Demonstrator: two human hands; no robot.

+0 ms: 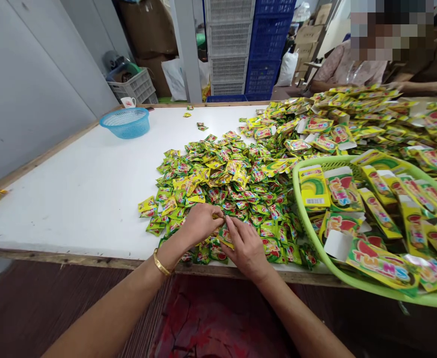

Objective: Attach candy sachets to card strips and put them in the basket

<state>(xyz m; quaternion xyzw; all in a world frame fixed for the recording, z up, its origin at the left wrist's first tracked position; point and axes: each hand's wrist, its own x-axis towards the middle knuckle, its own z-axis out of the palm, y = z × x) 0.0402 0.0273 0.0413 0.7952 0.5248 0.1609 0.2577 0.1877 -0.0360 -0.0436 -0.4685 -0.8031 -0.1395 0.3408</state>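
Observation:
Near the table's front edge, my left hand (202, 223) is closed, its fingertips pinching a small piece whose shape is mostly hidden. My right hand (247, 247) meets it there, thumb and fingers closed on a green and yellow box (226, 235) partly covered by the fingers. Around and behind both hands spreads a pile of small green and yellow candy packets (218, 171). To the right, a light green basket (303, 211) holds many small printed boxes, some with open flaps. A gold bracelet circles my left wrist.
A blue basket (127, 123) stands at the table's back left beside a white cup (128, 102). More flat boxes (375, 117) are heaped at the back right, near a seated person (353, 64). White and blue crates (229, 47) are stacked behind the white table (65, 199).

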